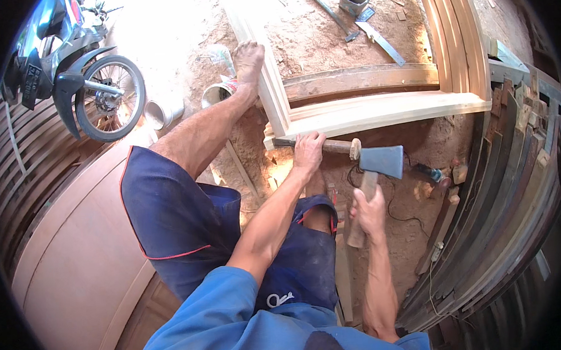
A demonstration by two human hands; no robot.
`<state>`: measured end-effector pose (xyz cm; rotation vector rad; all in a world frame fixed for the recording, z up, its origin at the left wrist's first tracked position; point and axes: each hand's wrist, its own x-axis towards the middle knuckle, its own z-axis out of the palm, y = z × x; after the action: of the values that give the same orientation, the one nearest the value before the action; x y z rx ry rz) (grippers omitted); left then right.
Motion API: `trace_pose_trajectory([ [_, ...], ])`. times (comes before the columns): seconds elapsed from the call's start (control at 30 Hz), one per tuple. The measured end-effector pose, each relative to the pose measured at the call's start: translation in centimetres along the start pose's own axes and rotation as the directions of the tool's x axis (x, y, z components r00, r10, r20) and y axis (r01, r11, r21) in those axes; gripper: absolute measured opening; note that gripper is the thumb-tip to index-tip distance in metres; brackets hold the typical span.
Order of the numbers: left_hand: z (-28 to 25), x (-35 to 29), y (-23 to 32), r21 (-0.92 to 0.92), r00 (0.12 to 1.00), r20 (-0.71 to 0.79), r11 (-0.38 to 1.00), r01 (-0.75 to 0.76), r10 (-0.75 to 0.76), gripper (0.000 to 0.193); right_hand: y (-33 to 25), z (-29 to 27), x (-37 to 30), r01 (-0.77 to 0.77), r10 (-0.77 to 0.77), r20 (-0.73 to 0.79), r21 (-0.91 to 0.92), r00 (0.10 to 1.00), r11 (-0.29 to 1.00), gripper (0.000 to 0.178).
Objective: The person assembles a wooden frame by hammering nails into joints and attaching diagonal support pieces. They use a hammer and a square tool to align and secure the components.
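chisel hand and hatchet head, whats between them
In the head view, only the chisel's wooden handle end spans from the left hand to the hatchet head, held by the right hand.

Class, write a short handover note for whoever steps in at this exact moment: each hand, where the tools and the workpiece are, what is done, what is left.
Left hand: fingers wrapped round a wooden-handled chisel, held level against the corner of the pale wooden frame on the dirt floor.
Right hand: grips the hatchet, head at the chisel's butt end.
Left foot braces the frame.
Done: frame assembled.
Left: the corner cut looks unfinished; its depth is hidden.
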<state>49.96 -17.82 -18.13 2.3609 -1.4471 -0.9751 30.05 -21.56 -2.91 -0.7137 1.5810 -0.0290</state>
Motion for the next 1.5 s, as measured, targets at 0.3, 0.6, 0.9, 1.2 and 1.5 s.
trace_pose_trajectory([
  [0.3, -0.7, 0.8, -0.2, -0.028, 0.992, 0.124, 1.000, -0.002, 0.006, 0.023, -13.7, -14.3, -6.4, 0.680, -0.464, -0.742, -0.017, 0.483, 0.733, 0.033],
  [0.6, -0.7, 1.1, -1.2, -0.020, 0.993, 0.114, 1.000, -0.003, 0.006, 0.023, -1.6, 1.6, 1.3, 0.068, -0.073, 0.061, 0.081, 0.995, 0.994, 0.023],
  [0.9, -0.4, 1.1, -1.8, -0.049, 0.991, 0.129, 0.999, -0.017, 0.023, 0.022, -16.1, -14.0, -5.8, 0.706, -0.387, -0.755, 0.139, 0.530, 0.695, 0.028],
  [1.2, -1.0, 0.8, -2.7, 0.011, 0.987, 0.153, 0.999, -0.053, 0.050, 0.026, 0.9, -0.1, 1.7, 0.098, -0.096, 0.057, -0.034, 0.994, 0.995, 0.036],
  [1.5, 0.1, 0.1, -2.7, -0.025, 0.989, 0.149, 1.000, 0.015, -0.011, 0.025, -17.5, -10.7, -3.7, 0.725, -0.416, -0.774, 0.080, 0.478, 0.685, 0.027],
])
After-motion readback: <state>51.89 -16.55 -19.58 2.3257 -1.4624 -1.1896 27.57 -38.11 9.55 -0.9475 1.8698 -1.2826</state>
